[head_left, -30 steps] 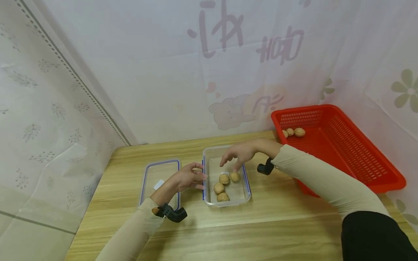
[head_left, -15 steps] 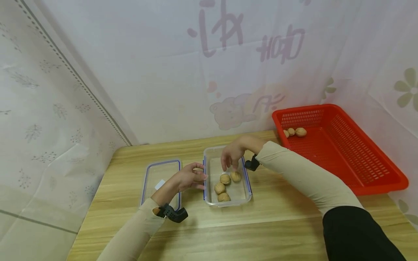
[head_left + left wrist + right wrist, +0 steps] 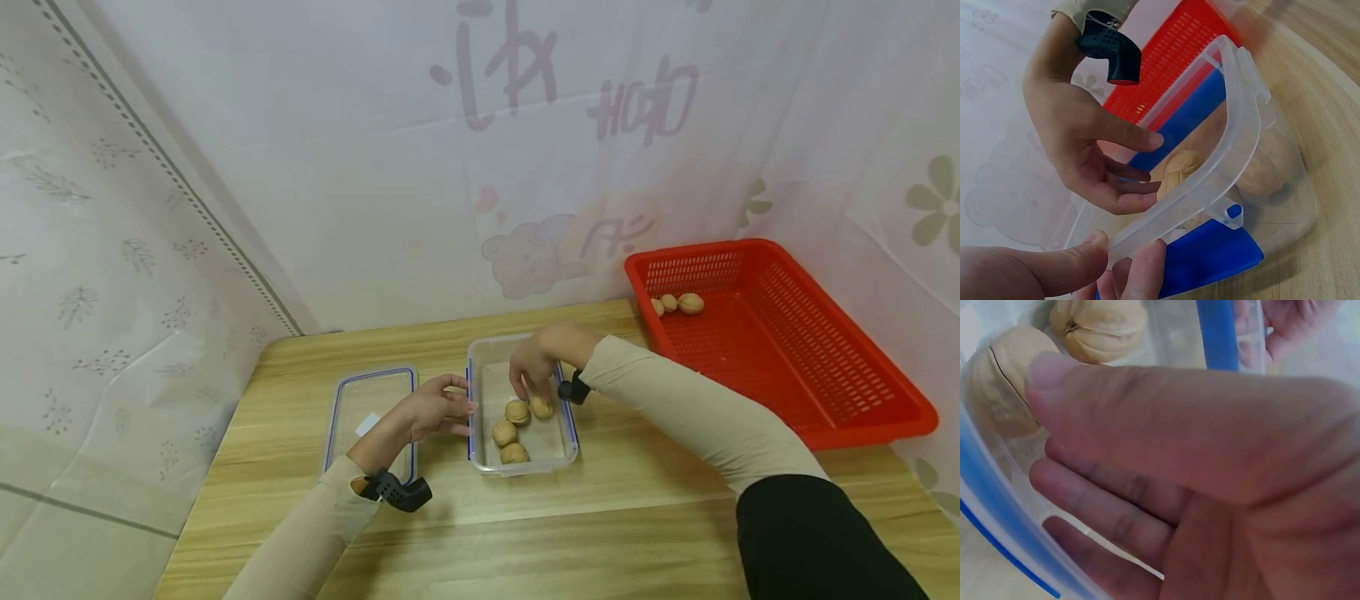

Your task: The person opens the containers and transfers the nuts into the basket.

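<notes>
So my right grip (image 3: 542,357) was down inside a clear rectangular plastic box with blue side clips (image 3: 517,469), right over a round tan walnut (image 3: 544,410) lying in the box toward about 3 o'clock. Thumb and fingers were apart rather than wrapped round it, and from the right wrist view my thumb tip overlapped the shell.

Three more tan walnuts (image 3: 504,432) sat in there too, one just beside that first walnut on its 9 o'clock side and the others trailing down toward 6 o'clock.

My left grip (image 3: 431,408) was at the box's 9 o'clock side, fingers loosely spread with the tips at the rim and blue clip; honestly can't tell if I was pinching it or just touching.

Past that hand, at 9 o'clock from the box, a clear flat lid with a blue seal (image 3: 352,408) lay on the light wood-grain tabletop (image 3: 615,525). Around 2 o'clock stood a red slotted plastic basket (image 3: 780,350), with a few walnuts (image 3: 691,303) huddled in its 10 o'clock corner.
</notes>
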Demonstrator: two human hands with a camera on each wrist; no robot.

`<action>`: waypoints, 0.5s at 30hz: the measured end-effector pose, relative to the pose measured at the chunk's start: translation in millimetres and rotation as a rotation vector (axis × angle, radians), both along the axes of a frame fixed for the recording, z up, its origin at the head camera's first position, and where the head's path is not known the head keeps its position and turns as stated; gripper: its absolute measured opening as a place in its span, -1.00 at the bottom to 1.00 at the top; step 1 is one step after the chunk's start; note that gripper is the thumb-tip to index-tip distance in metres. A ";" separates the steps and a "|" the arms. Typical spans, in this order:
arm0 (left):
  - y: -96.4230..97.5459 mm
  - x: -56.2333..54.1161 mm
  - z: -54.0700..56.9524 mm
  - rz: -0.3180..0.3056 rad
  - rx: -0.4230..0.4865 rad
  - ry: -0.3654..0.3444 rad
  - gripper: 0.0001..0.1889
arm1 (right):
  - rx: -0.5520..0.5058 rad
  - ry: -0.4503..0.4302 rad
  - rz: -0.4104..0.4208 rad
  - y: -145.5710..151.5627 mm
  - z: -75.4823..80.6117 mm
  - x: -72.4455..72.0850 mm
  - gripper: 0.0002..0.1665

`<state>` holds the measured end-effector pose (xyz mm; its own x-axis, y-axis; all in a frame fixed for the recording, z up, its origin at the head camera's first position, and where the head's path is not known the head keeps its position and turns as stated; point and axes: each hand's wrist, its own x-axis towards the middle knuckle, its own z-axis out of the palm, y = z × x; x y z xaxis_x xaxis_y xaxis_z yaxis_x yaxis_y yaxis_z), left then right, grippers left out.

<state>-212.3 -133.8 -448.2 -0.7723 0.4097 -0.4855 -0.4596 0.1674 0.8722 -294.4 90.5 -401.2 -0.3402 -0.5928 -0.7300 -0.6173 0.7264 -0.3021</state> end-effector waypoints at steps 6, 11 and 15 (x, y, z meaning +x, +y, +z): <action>0.9 0.8 0.8 0.006 -0.008 -0.006 -0.54 | 0.042 0.082 -0.007 -2.9 -2.9 7.7 -0.67; 0.7 0.6 0.5 0.004 -0.006 -0.009 -0.54 | 0.059 0.144 0.000 -2.1 -7.4 10.7 -0.67; 0.0 -0.5 0.5 0.004 -0.006 -0.009 -0.54 | 0.055 0.152 0.019 -0.6 -10.6 10.7 -0.69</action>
